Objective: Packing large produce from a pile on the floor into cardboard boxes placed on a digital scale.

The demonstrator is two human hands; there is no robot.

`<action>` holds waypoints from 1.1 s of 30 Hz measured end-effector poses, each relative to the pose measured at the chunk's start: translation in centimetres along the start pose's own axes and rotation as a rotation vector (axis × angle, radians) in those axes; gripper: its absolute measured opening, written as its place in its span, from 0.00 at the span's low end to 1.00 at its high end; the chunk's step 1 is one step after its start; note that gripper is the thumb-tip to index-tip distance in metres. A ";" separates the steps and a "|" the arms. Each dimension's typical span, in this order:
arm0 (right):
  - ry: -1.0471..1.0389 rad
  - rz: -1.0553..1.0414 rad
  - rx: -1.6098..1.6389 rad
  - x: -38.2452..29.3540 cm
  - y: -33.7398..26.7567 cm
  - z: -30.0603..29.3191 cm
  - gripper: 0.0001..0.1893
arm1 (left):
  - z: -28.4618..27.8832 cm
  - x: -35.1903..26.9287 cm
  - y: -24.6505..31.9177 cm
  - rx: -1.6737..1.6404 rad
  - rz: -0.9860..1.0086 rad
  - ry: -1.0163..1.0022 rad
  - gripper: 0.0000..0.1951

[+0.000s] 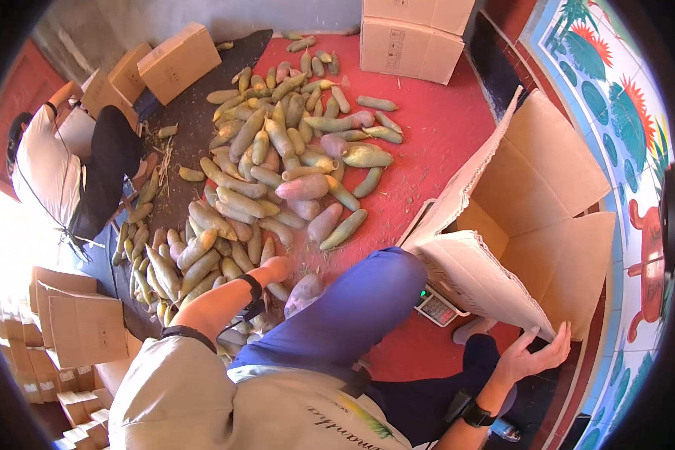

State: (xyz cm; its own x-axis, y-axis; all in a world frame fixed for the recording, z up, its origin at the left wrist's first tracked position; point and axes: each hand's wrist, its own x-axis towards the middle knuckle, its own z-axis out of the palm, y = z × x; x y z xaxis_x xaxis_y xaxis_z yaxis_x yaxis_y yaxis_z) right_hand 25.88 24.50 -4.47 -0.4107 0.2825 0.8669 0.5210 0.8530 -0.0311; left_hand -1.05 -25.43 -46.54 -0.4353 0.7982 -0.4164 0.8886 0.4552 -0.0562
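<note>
My left hand is at the near edge of a heap of long green vegetables, some of them pinkish; its fingers are blurred and partly hidden, so a hold cannot be made out. On the right, my right hand grips the lower corner of a flap of an open cardboard box, thumb and fingers on either side of it. The visible part of the box's inside shows bare cardboard. The box stands tilted over a digital scale, whose display glows green. A pinkish vegetable lies beside my bent knee.
Another person sits at the far left by cardboard boxes. Closed boxes are stacked at the back, and more cartons stand at the lower left. A red floor sheet runs toward the painted tile wall.
</note>
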 end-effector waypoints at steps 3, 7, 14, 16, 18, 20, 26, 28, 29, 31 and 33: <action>-0.023 -0.030 -0.147 -0.2 2.2 -2.4 0.22 | -5.7 2.9 6.5 -0.592 -0.129 -0.271 0.17; 0.013 -0.069 -0.134 -0.4 2.1 -1.0 0.23 | -3.9 -0.6 7.3 -0.965 -0.328 -0.099 0.29; 0.039 -0.022 -0.180 -1.0 3.0 -1.1 0.26 | -15.4 3.0 11.2 -0.865 -0.470 -0.249 0.28; 0.045 -0.006 -0.150 -0.8 2.3 -0.5 0.26 | -11.9 4.7 10.3 -0.885 -0.473 -0.307 0.29; 0.006 -0.037 -0.169 -0.8 2.4 -0.4 0.25 | -10.1 5.6 10.8 -0.906 -0.449 -0.375 0.31; -0.001 -0.027 -0.181 -0.9 2.4 -0.4 0.25 | -9.3 5.4 11.6 -0.685 -0.396 -0.258 0.27; -0.010 -0.021 -0.188 -1.1 3.1 -0.7 0.25 | -9.8 5.8 11.5 -0.580 -0.440 -0.267 0.28; -0.004 -0.019 -0.167 -1.0 2.9 -0.6 0.25 | -7.3 5.2 11.0 -0.666 -0.483 -0.312 0.28; -0.013 -0.022 -0.154 -0.9 2.7 -0.5 0.25 | -6.4 4.8 10.7 -0.756 -0.527 -0.361 0.28; -0.016 -0.022 -0.154 -0.9 2.7 -0.7 0.25 | -6.5 4.1 10.7 -0.742 -0.489 -0.385 0.27; 0.009 -0.016 -0.139 -0.8 2.6 -0.7 0.24 | -6.3 3.6 10.6 -0.814 -0.347 -0.429 0.30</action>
State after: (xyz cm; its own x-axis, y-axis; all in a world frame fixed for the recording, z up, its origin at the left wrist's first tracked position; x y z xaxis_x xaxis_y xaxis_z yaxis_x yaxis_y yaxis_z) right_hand 28.03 26.19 -4.91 -0.4135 0.2653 0.8710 0.6137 0.7878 0.0514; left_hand 5.87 -15.23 -42.92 -0.4208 0.4306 -0.7984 0.2802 0.8988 0.3371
